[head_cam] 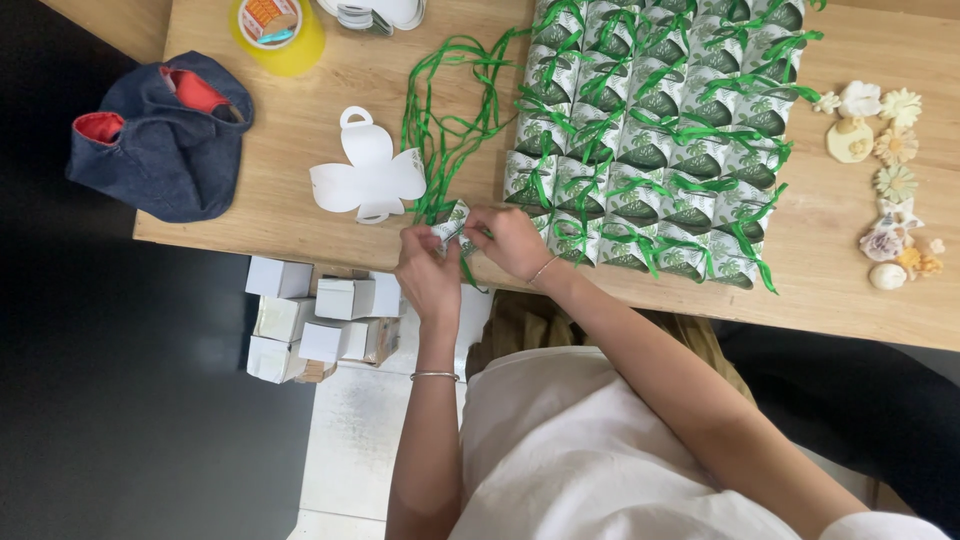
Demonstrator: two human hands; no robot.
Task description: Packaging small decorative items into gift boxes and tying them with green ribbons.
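Both hands' fingers pinch a small green-patterned favour box (452,224), mostly hidden between left hand (428,278) and right hand (512,242).

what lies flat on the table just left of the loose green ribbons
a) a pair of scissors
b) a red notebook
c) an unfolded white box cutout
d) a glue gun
c: a flat white box cutout with a loop handle lies on the wooden table just left of the green ribbons, up from the left hand and right hand.
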